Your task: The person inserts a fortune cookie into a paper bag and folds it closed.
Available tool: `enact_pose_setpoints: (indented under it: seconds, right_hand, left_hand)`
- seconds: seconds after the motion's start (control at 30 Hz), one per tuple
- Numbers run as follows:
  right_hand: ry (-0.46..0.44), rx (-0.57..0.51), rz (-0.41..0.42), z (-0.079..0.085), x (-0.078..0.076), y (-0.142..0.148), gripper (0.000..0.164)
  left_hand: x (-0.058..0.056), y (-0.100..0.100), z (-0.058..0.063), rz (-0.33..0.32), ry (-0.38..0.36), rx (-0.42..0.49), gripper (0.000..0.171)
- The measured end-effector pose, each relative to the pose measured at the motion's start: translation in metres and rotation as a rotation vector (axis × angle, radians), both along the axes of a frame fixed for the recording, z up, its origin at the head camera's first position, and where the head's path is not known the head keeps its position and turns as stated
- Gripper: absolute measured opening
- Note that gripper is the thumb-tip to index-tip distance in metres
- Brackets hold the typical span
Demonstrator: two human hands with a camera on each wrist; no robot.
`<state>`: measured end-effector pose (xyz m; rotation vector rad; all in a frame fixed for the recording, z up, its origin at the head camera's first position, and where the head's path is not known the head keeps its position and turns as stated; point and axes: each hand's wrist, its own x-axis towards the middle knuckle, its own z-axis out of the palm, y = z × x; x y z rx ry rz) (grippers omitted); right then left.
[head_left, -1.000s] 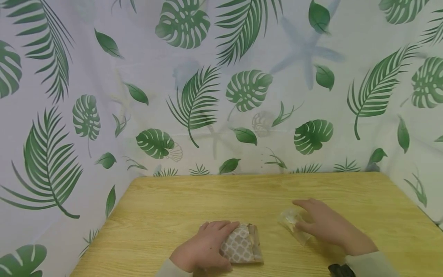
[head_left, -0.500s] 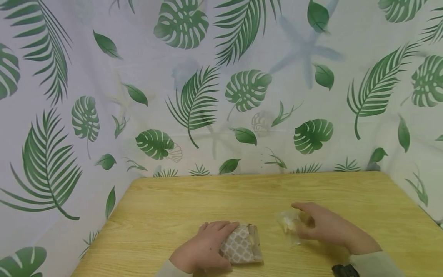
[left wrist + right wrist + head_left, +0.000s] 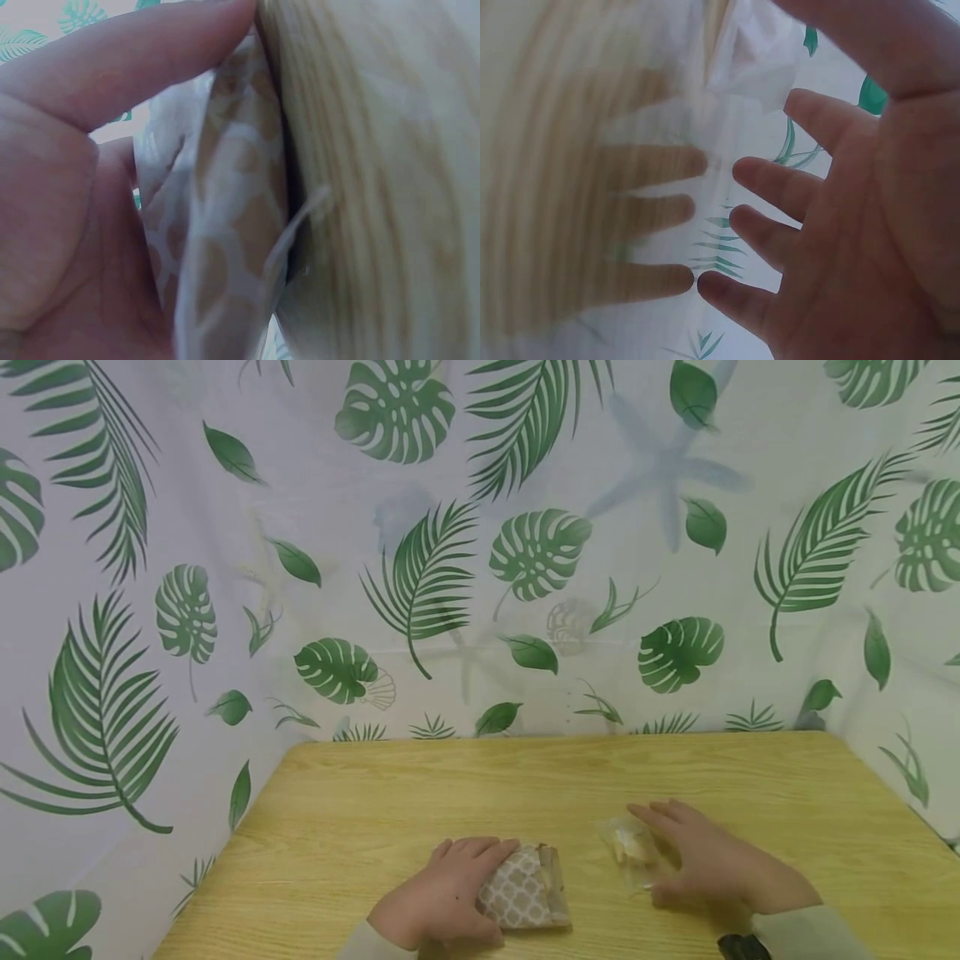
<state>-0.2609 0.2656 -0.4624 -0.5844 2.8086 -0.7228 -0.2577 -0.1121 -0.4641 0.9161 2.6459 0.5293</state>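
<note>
"Fingers (image 3: 776, 184) of the right hand (image 3: 708, 862)?"
"Loose and spread, just beside the clear plastic bag (image 3: 627, 848) on the worktop (image 3: 360, 802)."
"And the left hand (image 3: 448, 892)?"
"Gripping the patterned packet (image 3: 521, 893), left of the bag."

R hand (image 3: 708, 864) spread wider vs. ½ sec ago, thumb drawn back alongside clear pkt (image 3: 630, 850).

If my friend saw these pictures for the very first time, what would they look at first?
Probably the big green leaves printed on the backdrop behind the table. Next, near the table's front, the left hand holding a brown-and-white patterned packet. To its right, the open right hand is beside a see-through plastic wrapper.
</note>
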Motion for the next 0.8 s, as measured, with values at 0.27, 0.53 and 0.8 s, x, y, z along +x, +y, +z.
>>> enact_pose_setpoints:
  seconds: [0.27,0.53,0.8]
  right_hand:
    - [0.006,-0.026,0.036,-0.0027,0.0002,-0.0025,0.103]
    - [-0.007,-0.045,0.047,0.0010,0.0033,-0.0079,0.100]
    - [0.010,-0.012,0.062,-0.0006,0.0031,-0.0078,0.098]
  left_hand:
    - [0.0010,0.0005,0.0009,0.006,-0.013,-0.002,0.102]
    - [0.0005,0.0000,0.0015,0.006,-0.015,-0.001,0.103]
    - [0.0007,0.0003,0.0004,0.015,-0.023,-0.006,0.102]
